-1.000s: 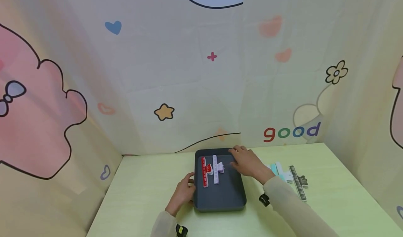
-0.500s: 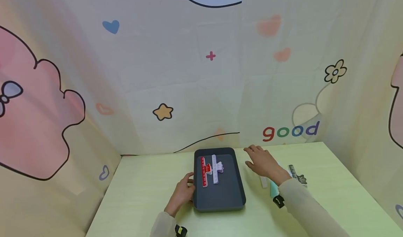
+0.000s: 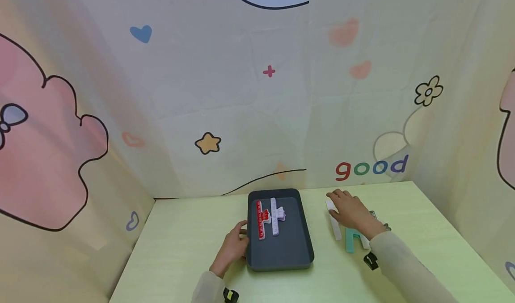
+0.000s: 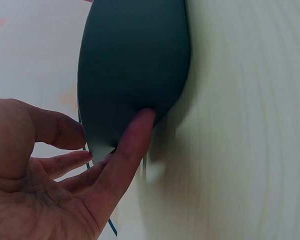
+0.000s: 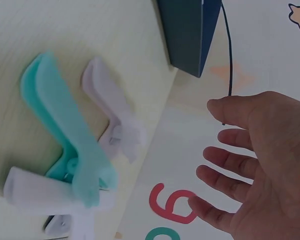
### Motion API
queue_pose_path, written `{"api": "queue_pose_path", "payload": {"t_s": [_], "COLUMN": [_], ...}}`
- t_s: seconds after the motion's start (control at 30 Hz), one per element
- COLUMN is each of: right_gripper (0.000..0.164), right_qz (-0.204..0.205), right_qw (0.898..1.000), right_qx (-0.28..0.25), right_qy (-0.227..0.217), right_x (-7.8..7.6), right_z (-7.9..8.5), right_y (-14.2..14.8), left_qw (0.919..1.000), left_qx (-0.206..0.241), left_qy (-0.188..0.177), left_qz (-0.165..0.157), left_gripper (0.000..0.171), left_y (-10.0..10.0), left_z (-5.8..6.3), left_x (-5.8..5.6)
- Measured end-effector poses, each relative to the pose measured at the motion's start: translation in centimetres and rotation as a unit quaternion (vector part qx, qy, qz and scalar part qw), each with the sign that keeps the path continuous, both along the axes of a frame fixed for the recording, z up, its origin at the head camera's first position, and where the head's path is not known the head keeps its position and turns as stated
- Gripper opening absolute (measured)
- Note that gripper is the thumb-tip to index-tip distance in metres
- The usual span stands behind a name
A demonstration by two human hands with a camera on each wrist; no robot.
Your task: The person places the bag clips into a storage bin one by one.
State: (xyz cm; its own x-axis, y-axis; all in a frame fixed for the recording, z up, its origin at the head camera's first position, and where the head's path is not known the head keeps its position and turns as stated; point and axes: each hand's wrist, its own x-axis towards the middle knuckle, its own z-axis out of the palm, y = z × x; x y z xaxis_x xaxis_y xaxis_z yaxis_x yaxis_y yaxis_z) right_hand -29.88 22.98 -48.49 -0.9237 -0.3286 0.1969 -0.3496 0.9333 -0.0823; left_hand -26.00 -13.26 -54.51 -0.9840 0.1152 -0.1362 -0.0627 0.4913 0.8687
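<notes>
Right hand [image 3: 352,211] and its sleeve [image 3: 410,263] hide much of the clip group: only one end of the black clip [image 3: 373,214] and a bit of its tab show, white clip [image 3: 365,242] and teal clip [image 3: 348,243] lose their far ends, and the pale clip [image 3: 335,227] loses its tab. Right wrist view shows teal lying over white; black mostly covered there. Bench [image 3: 173,240] near edge cut off by frame. Left wrist view gets only tray wall, no clips.

Tray [image 3: 281,253] far edge sits just short of bench far edge. Narrow strip of bench between tray right wall and pale clip; wider stretches from left hand [image 3: 232,246] to bench left edge and from clips to bench right edge. Inside tray, bare floor along the right side and near end.

Tray long axis runs near to far. Red clip [image 3: 260,222] and lilac clip [image 3: 275,218] lie side by side in its far left part, bars lengthwise, tabs pointing right. Pale clip lengthwise too, near end slightly right.

Left hand: fingers loosely bent, tips touching tray left wall. Right hand: released, fingers spread, holding nothing, over the clips near bench far edge.
</notes>
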Motion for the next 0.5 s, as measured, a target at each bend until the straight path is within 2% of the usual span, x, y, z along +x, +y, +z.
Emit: {"api": "queue_pose_path", "payload": {"t_s": [0.5], "right_gripper": [0.049], "right_qz": [-0.001], "right_qw": [0.999], "right_qx": [0.023], "right_qy": [-0.036], "right_x": [-0.2], "right_z": [-1.4], "right_y": [1.8], "left_qw": [1.0], "left_qx": [-0.001], "left_qy": [-0.006], "left_qz": [0.003], "left_gripper": [0.055], "left_y": [0.0], "left_z": [-0.2], "left_x": [0.1]}}
